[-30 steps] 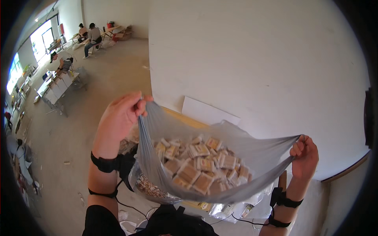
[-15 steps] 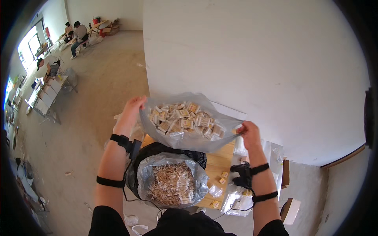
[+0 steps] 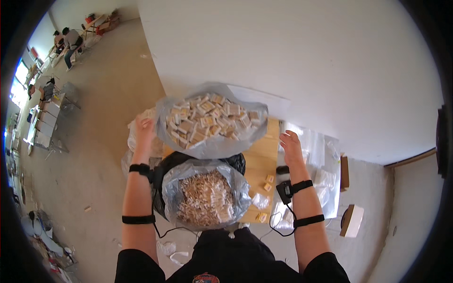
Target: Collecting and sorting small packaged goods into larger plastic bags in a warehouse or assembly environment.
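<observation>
A grey plastic bag [image 3: 207,147] full of small white-and-yellow packets [image 3: 207,118] stands with its mouth wide at the far side of the wooden table. Just left of its rim is my left hand [image 3: 145,127], fingers apart and somewhat blurred, holding nothing. On the other side, clear of the bag, my right hand [image 3: 292,144] has its fingers loosely spread and nothing in them. Closer to my body, a second clear plastic bag [image 3: 241,191], set inside a black bag [image 3: 235,162], holds a heap of thin sticks with pale tips that look like cotton swabs [image 3: 205,198].
Several small yellow boxes [image 3: 267,186] and a crumpled clear wrapper [image 3: 260,201] lie on the wooden table [image 3: 260,155]. Clear plastic packaging [image 3: 323,179] covers a side table at right. Cardboard boxes [image 3: 352,220] stand beyond it. A white wall [image 3: 302,56] rises behind. People [image 3: 71,41] sit far left.
Both hands have let go of the grey bag's rim; its stretched mouth has become rounder. My right hand has drawn away from it. The view has shifted.
</observation>
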The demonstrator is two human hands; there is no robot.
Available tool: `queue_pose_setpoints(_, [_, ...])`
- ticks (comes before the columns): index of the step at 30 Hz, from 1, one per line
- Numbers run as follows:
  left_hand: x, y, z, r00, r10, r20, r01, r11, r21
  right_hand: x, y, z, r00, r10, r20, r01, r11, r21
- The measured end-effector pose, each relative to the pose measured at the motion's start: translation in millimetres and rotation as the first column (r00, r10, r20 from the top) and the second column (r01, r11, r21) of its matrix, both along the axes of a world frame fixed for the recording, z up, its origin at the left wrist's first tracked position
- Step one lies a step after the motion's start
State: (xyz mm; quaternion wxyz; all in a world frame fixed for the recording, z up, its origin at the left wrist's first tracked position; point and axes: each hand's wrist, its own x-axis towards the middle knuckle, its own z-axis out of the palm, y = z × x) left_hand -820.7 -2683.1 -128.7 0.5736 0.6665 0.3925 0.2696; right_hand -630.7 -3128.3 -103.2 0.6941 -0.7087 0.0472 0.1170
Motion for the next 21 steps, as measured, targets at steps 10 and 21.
queue_pose_setpoints(10, [-322.0, -81.8, -143.8, 0.912, 0.127, -0.391, -0.276, 0.894, -0.353, -186.4, -258.1, -176.1, 0.796, -0.293, -0.529, 0.315, 0.948, -0.051])
queue_pose_setpoints(21, [-483.4, -271.5, -143.8, 0.823, 0.198, -0.532, -0.517, 0.650, -0.557, -314.7, -410.1, -226.1, 0.624, -0.341, -0.703, 0.262, 0.939, -0.222])
